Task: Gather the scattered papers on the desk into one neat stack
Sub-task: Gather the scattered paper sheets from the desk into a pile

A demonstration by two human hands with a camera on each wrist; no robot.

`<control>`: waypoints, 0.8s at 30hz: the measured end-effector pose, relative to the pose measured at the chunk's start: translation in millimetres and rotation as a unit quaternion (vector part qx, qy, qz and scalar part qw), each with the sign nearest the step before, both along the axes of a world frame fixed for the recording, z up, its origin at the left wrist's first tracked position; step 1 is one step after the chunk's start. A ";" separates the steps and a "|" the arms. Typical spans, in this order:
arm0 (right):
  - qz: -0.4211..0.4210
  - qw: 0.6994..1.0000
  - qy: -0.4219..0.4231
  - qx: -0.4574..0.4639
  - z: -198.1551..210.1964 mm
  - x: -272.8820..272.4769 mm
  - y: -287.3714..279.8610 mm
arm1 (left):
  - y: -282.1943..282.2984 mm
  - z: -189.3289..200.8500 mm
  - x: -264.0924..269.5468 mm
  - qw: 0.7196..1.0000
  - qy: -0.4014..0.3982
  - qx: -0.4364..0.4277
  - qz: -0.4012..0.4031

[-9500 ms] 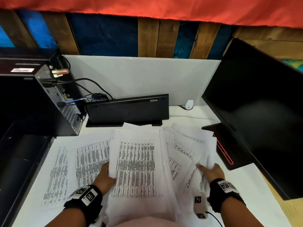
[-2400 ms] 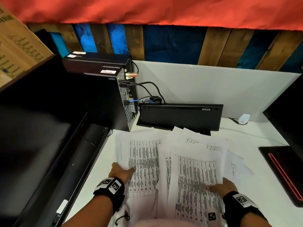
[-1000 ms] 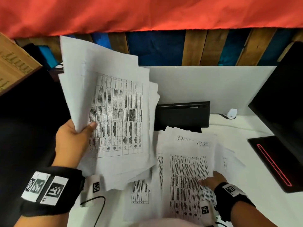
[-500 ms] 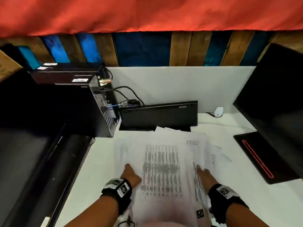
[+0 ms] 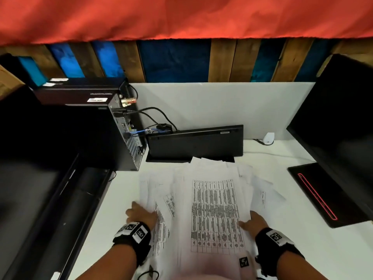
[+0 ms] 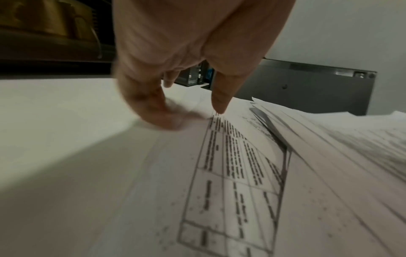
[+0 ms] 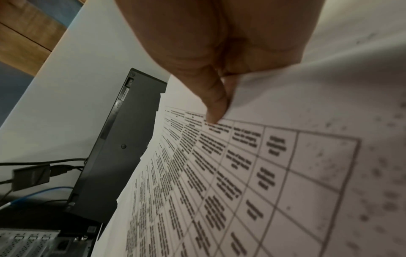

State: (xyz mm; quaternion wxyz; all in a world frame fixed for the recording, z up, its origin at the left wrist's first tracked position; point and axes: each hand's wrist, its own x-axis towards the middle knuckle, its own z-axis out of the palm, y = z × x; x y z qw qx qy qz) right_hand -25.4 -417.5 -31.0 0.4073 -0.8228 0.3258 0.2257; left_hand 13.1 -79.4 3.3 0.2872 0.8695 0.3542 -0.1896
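Note:
A loose pile of printed white papers (image 5: 214, 209) lies on the white desk (image 5: 306, 251), its sheets fanned out to the left (image 5: 155, 188) and the right (image 5: 264, 196). My left hand (image 5: 141, 214) rests at the pile's left edge; in the left wrist view its fingertips (image 6: 169, 120) touch a printed sheet (image 6: 230, 165) on the desk. My right hand (image 5: 251, 220) is at the pile's right edge. In the right wrist view its thumb (image 7: 216, 111) lies on the top sheet (image 7: 219, 173), and the other fingers are hidden under a curled sheet.
A black keyboard (image 5: 195, 142) leans against the white partition behind the pile. To the left a computer tower (image 5: 121, 136) with cables stands. At the right stands a dark monitor (image 5: 341, 122) on a base (image 5: 316, 195) with a red line. A small white device (image 5: 268, 137) sits at the back.
A second ago my left hand held a bundle of sheets in the air; the bundle now lies on the pile. The left hand has since shifted outward to the leftmost sheets.

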 end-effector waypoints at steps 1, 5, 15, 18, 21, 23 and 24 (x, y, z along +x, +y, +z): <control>0.001 1.000 -0.002 -0.016 1.6 0.2 1.2 | -1.2 -2.4 0.7 0.999 -0.015 -0.038 0.008; -0.013 0.999 -0.033 -0.025 -2.1 1.8 -0.3 | -3.7 -9.0 3.7 0.992 -0.036 -0.124 -0.010; -0.037 0.993 -0.108 0.015 2.1 -3.4 -9.1 | -17.5 -11.8 5.0 0.982 -0.083 -0.167 -0.007; -0.092 0.986 -0.131 0.039 16.1 -0.6 -17.8 | -17.9 -9.1 4.1 0.982 -0.092 -0.164 -0.017; -0.115 0.978 -0.169 0.036 46.0 2.6 -29.9 | -6.1 -5.9 8.0 0.981 -0.117 -0.155 -0.014; -0.130 0.974 -0.183 0.036 58.4 4.5 -44.0 | 5.9 -4.3 11.9 0.981 -0.109 -0.160 -0.007; -0.138 0.972 -0.188 0.042 59.4 5.2 -51.0 | 10.5 -3.0 13.3 0.981 -0.098 -0.167 -0.010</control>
